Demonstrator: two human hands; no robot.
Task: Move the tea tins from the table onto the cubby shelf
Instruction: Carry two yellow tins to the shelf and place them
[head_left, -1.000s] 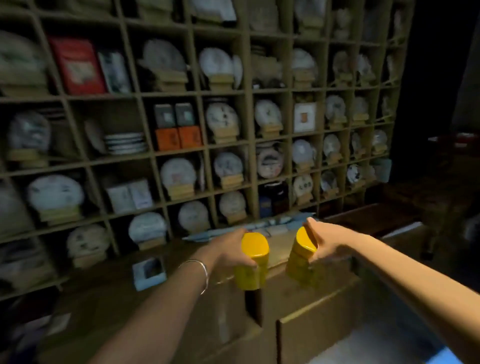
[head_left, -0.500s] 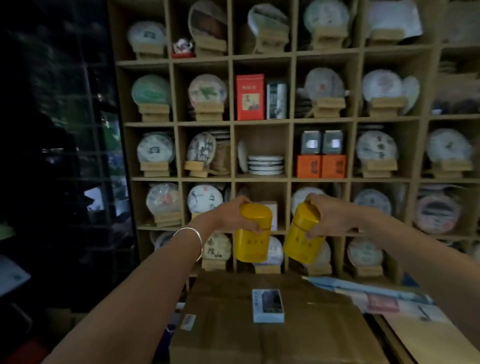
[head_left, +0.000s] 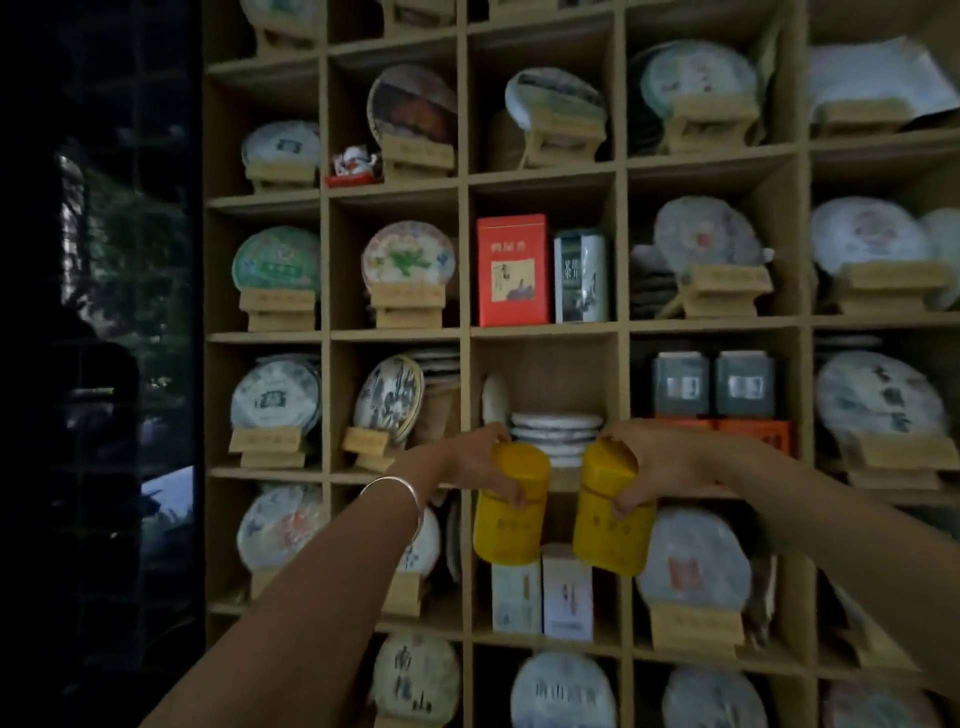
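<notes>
— What risk was judged most likely at that point?

— A knock against the stack of flat tea cakes (head_left: 555, 435) was considered the main danger. The cubby (head_left: 545, 358) aimed at was already partly filled by that stack, so little bare floor was left near its front edge. If both tins were pushed in together, the stack could be shoved back or a tin left overhanging the shelf (head_left: 722, 326) edge and tipped out.

— Where were the tins held?

— The left tea tin (head_left: 511, 512) and the right tea tin (head_left: 613, 512) were carried side by side, close but apart, in the air just before the shelf's front edge, below that cubby's opening. No tabletop was in view.

— And the hands?

— Each tin was gripped from above. The left hand (head_left: 480, 460) was curled over its lid, thumb down the front; the right hand (head_left: 660, 462) was wrapped likewise, its tin tilted slightly. A slip was thought possible, since only the tops were clasped. Both arms were stretched forward, and a bracelet (head_left: 400, 493) was worn on the left wrist.
</notes>
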